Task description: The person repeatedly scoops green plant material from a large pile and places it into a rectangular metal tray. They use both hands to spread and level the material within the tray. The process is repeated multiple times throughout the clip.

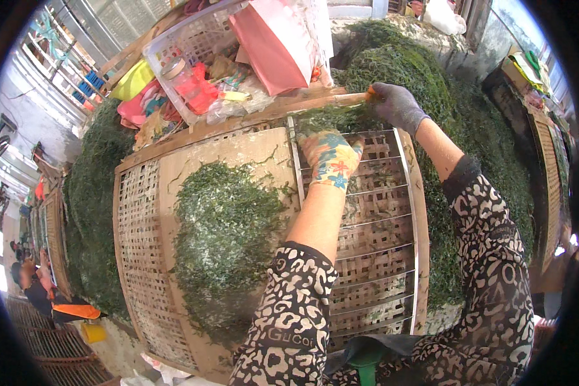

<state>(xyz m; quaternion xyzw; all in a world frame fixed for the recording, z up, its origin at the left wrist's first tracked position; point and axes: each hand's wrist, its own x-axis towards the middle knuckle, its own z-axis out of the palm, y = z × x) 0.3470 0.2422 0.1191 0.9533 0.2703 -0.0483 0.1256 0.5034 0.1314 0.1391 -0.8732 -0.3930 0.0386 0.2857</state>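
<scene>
My left hand (332, 158), in a flower-patterned glove, is closed at a bunch of stringy green seaweed (338, 120) by the far end of a metal-barred rack (373, 224). Its fingertips are partly hidden by the strands. To the right, my right hand (397, 109), in a grey glove, is closed beside the same bunch. A pale wooden stick or edge runs up to its fingers, but what they grip is unclear. Left of my left forearm, a pile of chopped-looking green seaweed (228, 219) dusted with white lies on a brown board (276, 151).
A woven lattice tray (141, 244) lies under the board. Large heaps of seaweed rise at right (482, 174) and left (100, 193). Beyond the work surface, a plastic basket (206, 29) holds bags and a pink box (270, 48). A person (35, 276) is at far left.
</scene>
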